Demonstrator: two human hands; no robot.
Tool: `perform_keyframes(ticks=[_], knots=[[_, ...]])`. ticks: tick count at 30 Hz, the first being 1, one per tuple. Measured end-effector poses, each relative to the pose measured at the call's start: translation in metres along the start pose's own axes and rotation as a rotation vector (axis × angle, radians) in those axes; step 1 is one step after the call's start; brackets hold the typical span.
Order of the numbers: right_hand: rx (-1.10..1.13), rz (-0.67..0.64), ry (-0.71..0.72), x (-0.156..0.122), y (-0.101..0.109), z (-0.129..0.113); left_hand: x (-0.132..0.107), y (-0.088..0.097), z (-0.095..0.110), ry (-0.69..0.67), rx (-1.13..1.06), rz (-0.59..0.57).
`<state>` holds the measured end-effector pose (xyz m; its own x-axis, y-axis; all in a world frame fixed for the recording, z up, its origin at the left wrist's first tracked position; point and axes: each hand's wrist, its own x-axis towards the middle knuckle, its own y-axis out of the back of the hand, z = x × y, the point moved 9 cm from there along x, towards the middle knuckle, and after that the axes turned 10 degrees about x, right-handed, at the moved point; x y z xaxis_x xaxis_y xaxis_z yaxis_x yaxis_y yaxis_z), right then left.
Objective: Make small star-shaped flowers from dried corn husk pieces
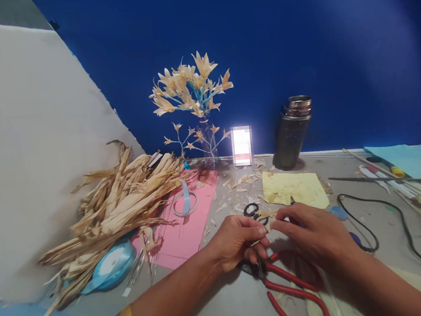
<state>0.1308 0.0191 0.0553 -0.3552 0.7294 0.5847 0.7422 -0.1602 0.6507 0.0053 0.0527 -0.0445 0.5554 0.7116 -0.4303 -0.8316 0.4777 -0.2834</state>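
My left hand [236,239] is closed, thumb and finger pinched on a thin, pale piece of dried husk [255,243] that is mostly covered. Just to its right, my right hand [308,225] has its fingertips drawn together close to the left thumb; what they hold, if anything, is too small to make out. A dark blue pen-like tip [293,200] shows behind the right fingers. Beyond the hands lie small black-handled scissors [251,209], partly under a husk strip [267,213]. Large red-handled shears [294,291] rest on the table below both hands.
Dried husks [125,200] are heaped at left beside a blue ribbon roll [111,265] and pink paper [181,249] bearing a tape roll [184,203]. Husk flowers [189,83], a lit screen [242,145], and a dark flask [292,136] stand at back. A black cord [392,208] lies right.
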Motion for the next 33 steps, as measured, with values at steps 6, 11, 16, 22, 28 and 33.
perform_keyframes(ticks=[6, 11, 16, 22, 28, 33], knots=[[-0.222, -0.022, 0.272, -0.003, -0.006, -0.025, 0.001, -0.002, -0.003, 0.011, 0.006, -0.015], [-0.183, -0.014, 0.245, -0.005, -0.007, -0.023, 0.001, -0.001, -0.005, 0.019, 0.037, 0.005], [-0.095, 0.106, 0.081, -0.003, 0.007, -0.006, -0.003, 0.007, 0.006, -0.077, 0.069, 0.146], [0.184, 0.108, -0.324, 0.0, 0.001, 0.024, -0.017, 0.015, 0.032, -0.305, 0.273, 0.386], [0.057, 0.066, -0.187, -0.004, -0.015, 0.01, -0.028, 0.01, 0.042, -0.452, 0.41, 0.444], [-0.013, 0.136, -0.001, -0.004, -0.008, -0.012, -0.016, -0.007, 0.03, -0.373, 0.149, 0.174]])
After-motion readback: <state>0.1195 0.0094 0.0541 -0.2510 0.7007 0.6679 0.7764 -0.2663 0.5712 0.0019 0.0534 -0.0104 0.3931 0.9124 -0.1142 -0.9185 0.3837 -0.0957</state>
